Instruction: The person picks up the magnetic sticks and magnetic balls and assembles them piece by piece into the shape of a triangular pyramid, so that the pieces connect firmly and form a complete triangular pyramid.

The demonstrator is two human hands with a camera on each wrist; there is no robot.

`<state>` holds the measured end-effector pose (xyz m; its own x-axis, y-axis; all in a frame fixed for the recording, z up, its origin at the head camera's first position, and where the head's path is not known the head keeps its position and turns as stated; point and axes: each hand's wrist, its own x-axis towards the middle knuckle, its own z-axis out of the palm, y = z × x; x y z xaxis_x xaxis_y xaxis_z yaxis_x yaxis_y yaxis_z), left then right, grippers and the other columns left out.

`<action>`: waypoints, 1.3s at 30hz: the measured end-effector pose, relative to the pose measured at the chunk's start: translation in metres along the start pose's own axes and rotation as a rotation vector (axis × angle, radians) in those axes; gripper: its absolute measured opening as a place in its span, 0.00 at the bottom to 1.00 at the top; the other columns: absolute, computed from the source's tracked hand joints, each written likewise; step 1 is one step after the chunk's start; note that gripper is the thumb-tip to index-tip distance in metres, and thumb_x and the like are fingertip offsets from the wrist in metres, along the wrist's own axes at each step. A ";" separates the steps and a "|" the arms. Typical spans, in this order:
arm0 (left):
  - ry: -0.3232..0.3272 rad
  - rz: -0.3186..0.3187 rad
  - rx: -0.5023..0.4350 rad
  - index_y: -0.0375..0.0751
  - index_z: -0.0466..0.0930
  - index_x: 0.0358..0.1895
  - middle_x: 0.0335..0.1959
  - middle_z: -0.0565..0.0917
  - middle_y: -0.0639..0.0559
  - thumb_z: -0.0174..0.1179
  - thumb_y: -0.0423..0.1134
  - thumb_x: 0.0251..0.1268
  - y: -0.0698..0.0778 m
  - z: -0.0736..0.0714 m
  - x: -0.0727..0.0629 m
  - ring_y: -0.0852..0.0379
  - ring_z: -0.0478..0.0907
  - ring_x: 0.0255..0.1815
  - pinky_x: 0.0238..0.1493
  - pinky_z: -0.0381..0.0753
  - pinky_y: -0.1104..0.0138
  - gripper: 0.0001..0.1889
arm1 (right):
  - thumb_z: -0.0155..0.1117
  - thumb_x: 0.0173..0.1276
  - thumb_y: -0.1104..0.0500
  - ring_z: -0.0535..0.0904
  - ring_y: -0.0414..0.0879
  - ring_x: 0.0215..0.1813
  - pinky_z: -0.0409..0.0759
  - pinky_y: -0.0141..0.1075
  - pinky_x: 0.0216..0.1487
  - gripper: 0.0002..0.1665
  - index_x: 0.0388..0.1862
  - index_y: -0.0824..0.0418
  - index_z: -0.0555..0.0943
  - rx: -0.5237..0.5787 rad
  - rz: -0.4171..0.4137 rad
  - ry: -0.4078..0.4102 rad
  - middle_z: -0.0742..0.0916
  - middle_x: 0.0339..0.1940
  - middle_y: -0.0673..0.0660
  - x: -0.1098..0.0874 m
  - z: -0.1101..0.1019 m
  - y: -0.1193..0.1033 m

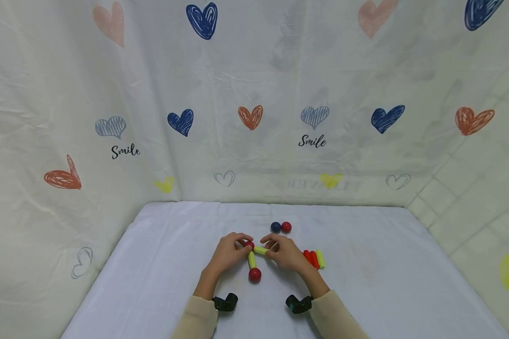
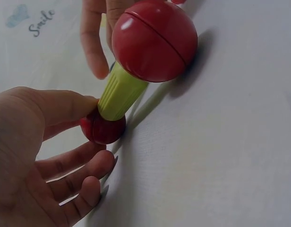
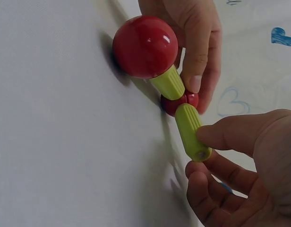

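Observation:
My left hand pinches a red ball between thumb and fingers. A yellow-green ribbed rod runs from that ball toward me, and a second red ball sits at its near end. In my right hand a second yellow-green rod is pinched by thumb and fingers. That rod's far end touches the red ball in my left hand. In the right wrist view the two rods meet that ball at an angle, and the second rod's near end is free.
Behind the hands a dark blue ball and another red ball lie side by side on the white cloth. Right of my right hand lie red rods and a yellow-green rod. A heart-printed curtain hangs behind the table.

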<state>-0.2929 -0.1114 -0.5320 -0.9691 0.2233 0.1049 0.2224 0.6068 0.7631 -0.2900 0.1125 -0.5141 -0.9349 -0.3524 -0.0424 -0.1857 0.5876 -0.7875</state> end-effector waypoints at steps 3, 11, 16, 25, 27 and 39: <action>-0.001 0.006 -0.004 0.52 0.87 0.52 0.42 0.84 0.53 0.67 0.42 0.67 -0.001 -0.001 0.000 0.57 0.76 0.38 0.40 0.78 0.65 0.12 | 0.68 0.69 0.62 0.80 0.47 0.46 0.85 0.38 0.41 0.18 0.57 0.55 0.82 0.020 0.011 0.009 0.87 0.46 0.54 -0.001 -0.003 0.000; -0.007 -0.025 -0.034 0.53 0.87 0.49 0.41 0.83 0.53 0.67 0.42 0.68 -0.001 -0.003 0.000 0.56 0.76 0.37 0.41 0.78 0.64 0.09 | 0.68 0.71 0.60 0.81 0.47 0.46 0.81 0.39 0.43 0.16 0.57 0.55 0.83 0.057 0.050 0.134 0.87 0.44 0.51 -0.002 -0.023 0.004; -0.001 -0.020 -0.035 0.52 0.86 0.47 0.41 0.83 0.52 0.68 0.42 0.67 -0.001 -0.005 -0.001 0.56 0.76 0.37 0.39 0.77 0.65 0.08 | 0.68 0.71 0.59 0.81 0.49 0.49 0.80 0.38 0.44 0.17 0.58 0.55 0.82 0.100 0.055 0.210 0.87 0.47 0.52 -0.003 -0.040 0.011; 0.013 -0.042 -0.050 0.51 0.86 0.46 0.41 0.84 0.52 0.69 0.42 0.66 -0.003 -0.005 -0.001 0.56 0.76 0.36 0.39 0.77 0.64 0.08 | 0.64 0.74 0.59 0.80 0.53 0.54 0.85 0.44 0.48 0.19 0.62 0.54 0.80 0.154 0.130 0.215 0.84 0.57 0.58 -0.001 -0.060 0.022; 0.015 -0.052 -0.050 0.51 0.86 0.46 0.41 0.84 0.53 0.69 0.42 0.66 -0.003 -0.005 0.000 0.56 0.76 0.36 0.39 0.77 0.65 0.08 | 0.63 0.74 0.60 0.80 0.54 0.54 0.85 0.45 0.49 0.21 0.64 0.54 0.79 0.141 0.127 0.194 0.83 0.59 0.60 0.002 -0.062 0.021; 0.001 -0.027 -0.033 0.50 0.86 0.52 0.41 0.84 0.52 0.67 0.41 0.67 -0.003 -0.007 -0.002 0.57 0.77 0.37 0.40 0.77 0.63 0.12 | 0.65 0.72 0.61 0.81 0.54 0.51 0.82 0.40 0.46 0.22 0.65 0.55 0.79 0.013 0.165 0.090 0.80 0.63 0.62 0.033 -0.075 0.028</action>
<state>-0.2922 -0.1188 -0.5296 -0.9747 0.2070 0.0848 0.1931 0.5871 0.7862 -0.3489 0.1722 -0.4915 -0.9757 -0.1854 -0.1171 -0.0245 0.6228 -0.7820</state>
